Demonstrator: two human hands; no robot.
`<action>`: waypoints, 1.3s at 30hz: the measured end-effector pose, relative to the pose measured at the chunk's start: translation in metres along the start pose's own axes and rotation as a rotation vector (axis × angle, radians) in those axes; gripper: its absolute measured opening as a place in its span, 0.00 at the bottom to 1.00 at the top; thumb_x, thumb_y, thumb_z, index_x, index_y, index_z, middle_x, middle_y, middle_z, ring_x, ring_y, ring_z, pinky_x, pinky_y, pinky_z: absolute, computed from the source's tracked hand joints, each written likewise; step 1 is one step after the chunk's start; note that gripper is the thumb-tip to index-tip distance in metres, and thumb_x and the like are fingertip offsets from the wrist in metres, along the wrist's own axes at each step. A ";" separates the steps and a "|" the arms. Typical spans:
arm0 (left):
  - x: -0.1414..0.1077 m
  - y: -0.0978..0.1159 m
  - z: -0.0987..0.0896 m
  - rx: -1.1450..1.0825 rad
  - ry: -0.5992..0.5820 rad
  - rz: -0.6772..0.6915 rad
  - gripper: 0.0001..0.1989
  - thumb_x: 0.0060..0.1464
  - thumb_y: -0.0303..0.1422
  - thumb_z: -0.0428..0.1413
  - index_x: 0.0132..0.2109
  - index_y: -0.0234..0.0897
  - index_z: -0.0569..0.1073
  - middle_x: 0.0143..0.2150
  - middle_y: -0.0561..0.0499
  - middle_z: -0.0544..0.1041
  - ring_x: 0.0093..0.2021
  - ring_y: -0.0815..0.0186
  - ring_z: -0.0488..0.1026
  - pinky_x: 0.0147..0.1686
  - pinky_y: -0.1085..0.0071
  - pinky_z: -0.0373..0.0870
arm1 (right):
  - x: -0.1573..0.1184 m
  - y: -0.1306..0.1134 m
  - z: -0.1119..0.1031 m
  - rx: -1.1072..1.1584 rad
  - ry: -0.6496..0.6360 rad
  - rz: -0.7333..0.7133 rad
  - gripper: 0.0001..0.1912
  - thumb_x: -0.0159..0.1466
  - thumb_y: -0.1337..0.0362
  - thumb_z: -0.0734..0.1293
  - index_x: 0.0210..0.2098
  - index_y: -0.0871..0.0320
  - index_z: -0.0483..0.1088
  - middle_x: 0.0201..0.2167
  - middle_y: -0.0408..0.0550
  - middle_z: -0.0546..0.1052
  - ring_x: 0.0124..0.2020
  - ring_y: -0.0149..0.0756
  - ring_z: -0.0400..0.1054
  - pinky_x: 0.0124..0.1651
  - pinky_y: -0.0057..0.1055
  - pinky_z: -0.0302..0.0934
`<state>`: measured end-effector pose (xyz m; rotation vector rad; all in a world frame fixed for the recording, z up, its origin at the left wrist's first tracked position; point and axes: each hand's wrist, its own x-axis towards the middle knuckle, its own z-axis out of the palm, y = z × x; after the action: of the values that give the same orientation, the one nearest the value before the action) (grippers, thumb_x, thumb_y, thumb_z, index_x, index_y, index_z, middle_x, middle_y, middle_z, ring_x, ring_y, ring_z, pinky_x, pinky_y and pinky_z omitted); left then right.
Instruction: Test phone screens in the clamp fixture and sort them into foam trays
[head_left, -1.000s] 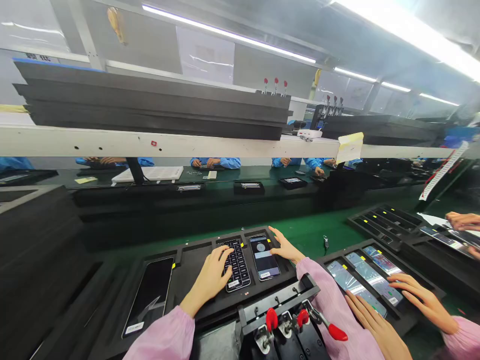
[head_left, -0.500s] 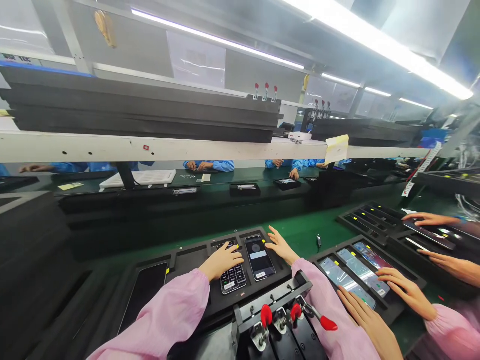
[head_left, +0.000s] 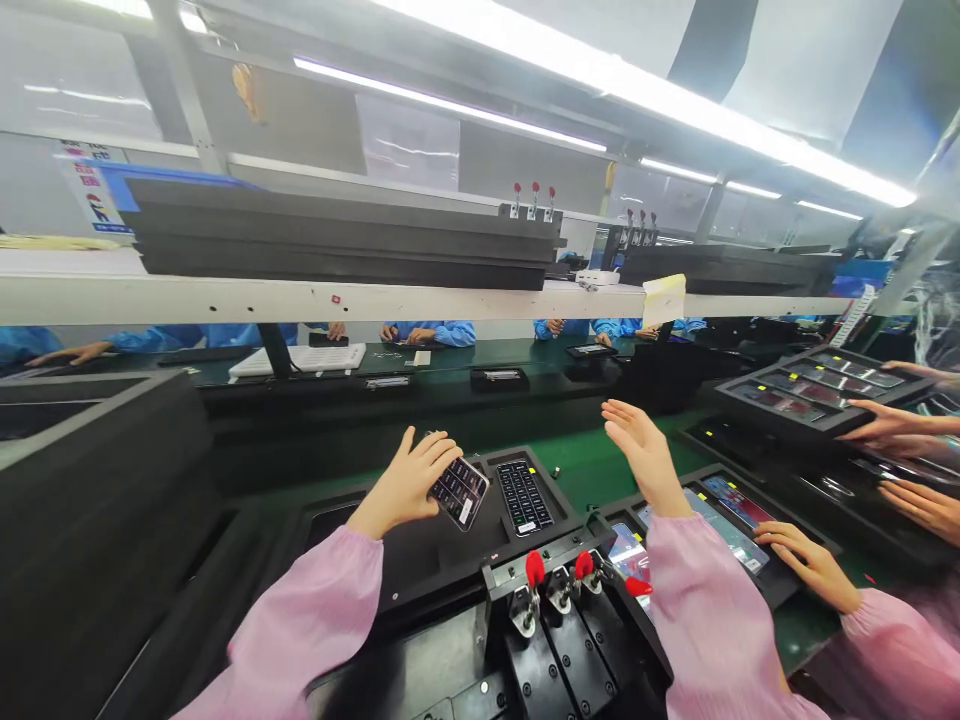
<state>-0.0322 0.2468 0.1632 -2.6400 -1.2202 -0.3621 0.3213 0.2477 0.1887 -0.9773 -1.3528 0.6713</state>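
My left hand (head_left: 411,480) grips a smartphone (head_left: 461,492) by its upper part, lifted and tilted above a black foam tray (head_left: 442,548). Its screen shows a grid of dark buttons. A second phone (head_left: 523,497), with a similar grid on its screen, lies in the right-hand slot of the tray. My right hand (head_left: 639,452) is raised over the green bench to the right of the tray, fingers stretched out and holding nothing. In front of me stands a black fixture (head_left: 570,640) with red-tipped toggle clamps (head_left: 535,568).
On the right, a co-worker's hand (head_left: 814,570) rests at a tray of phones (head_left: 724,535). Other hands hold a loaded tray (head_left: 817,385) farther right. A tall stack of black trays (head_left: 112,480) stands at left. A white shelf edge (head_left: 420,302) crosses ahead.
My left hand has lifted the phone out of its slot. My right hand has left the tray's edge and risen to the right. The other phone's screen now shows a grid. Co-workers' tray at right is raised.
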 end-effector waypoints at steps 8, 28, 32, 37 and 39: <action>-0.141 0.071 -0.070 -0.058 0.006 -0.368 0.37 0.34 0.27 0.50 0.57 0.45 0.57 0.57 0.46 0.63 0.57 0.53 0.61 0.59 0.40 0.31 | -0.131 -0.089 -0.001 0.069 -0.033 -0.292 0.13 0.61 0.65 0.63 0.46 0.51 0.67 0.36 0.47 0.76 0.42 0.38 0.71 0.54 0.43 0.62; -0.204 0.153 0.004 -0.239 -0.411 -0.534 0.35 0.26 0.43 0.60 0.48 0.40 0.70 0.45 0.43 0.69 0.46 0.47 0.66 0.52 0.33 0.44 | -0.285 -0.022 0.031 0.066 -0.544 0.121 0.10 0.63 0.62 0.61 0.43 0.52 0.69 0.32 0.47 0.75 0.36 0.33 0.70 0.43 0.32 0.65; -0.211 0.154 0.003 -0.234 -0.412 -0.519 0.38 0.26 0.42 0.61 0.51 0.42 0.69 0.46 0.44 0.69 0.47 0.48 0.66 0.55 0.33 0.38 | -0.291 -0.011 0.031 0.046 -0.583 0.160 0.10 0.63 0.61 0.61 0.44 0.53 0.69 0.32 0.47 0.75 0.36 0.33 0.70 0.46 0.34 0.63; -0.226 0.154 0.001 -0.263 -0.411 -0.518 0.39 0.26 0.41 0.61 0.53 0.43 0.68 0.45 0.45 0.70 0.48 0.50 0.65 0.56 0.34 0.32 | -0.299 -0.001 0.033 0.047 -0.584 0.213 0.12 0.62 0.58 0.62 0.43 0.54 0.70 0.32 0.49 0.76 0.37 0.36 0.70 0.45 0.35 0.64; -0.229 0.155 0.001 -0.280 -0.395 -0.522 0.39 0.27 0.40 0.61 0.53 0.44 0.67 0.44 0.46 0.70 0.47 0.51 0.66 0.57 0.35 0.32 | -0.302 -0.002 0.037 0.063 -0.541 0.240 0.13 0.61 0.56 0.63 0.42 0.55 0.71 0.31 0.49 0.76 0.36 0.36 0.70 0.44 0.35 0.64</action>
<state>-0.0567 -0.0152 0.0788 -2.6600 -2.1373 -0.0881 0.2432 -0.0076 0.0422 -0.9515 -1.6808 1.2160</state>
